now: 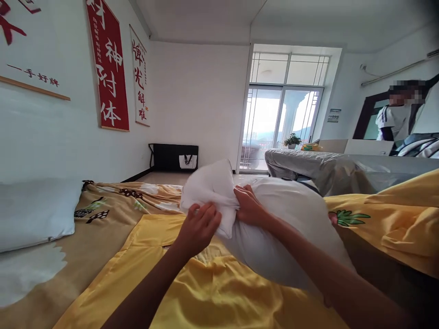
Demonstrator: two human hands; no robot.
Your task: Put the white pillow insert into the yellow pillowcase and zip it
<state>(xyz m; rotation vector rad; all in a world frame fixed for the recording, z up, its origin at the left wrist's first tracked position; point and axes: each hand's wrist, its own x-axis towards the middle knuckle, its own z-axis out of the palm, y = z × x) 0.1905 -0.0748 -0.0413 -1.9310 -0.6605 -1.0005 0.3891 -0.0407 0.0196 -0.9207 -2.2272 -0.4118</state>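
Left forearm [147, 278] is entering from 7 o'clock and right forearm [308, 260] from between 4 and 5 o'clock, both passing above a yellow cloth [219, 301] that is lying in creases at 6 o'clock. White pillow [291, 201] is occupying the area from 4 o'clock inward, above the yellow cloth. Smaller white bulge [207, 183] is protruding just beside it, near 7 o'clock; one cannot tell whether both are forming a single piece.

Right hand [250, 205], between 4 and 5 o'clock, is gripping the gathered white fabric between pillow and bulge. Left hand [202, 226], between 6 and 7 o'clock, is pressing curled fingers against the lower part of the bulge; one cannot tell whether its thumb is pinching the fabric.

Second pillow [34, 210] is lying between 8 and 9 o'clock on a brown blanket [113, 228]. Orange-yellow cloth [404, 214] is draping between 3 and 4 o'clock. Plastic sheet [318, 160] is covering furniture near 3 o'clock. Potted plant [292, 140] is showing between 2 and 3 o'clock, and a glass door [262, 116] is standing at 2 o'clock. Another person [393, 121] is standing at far right, between 2 and 3 o'clock. Red banner [109, 68] is hanging at 10 o'clock
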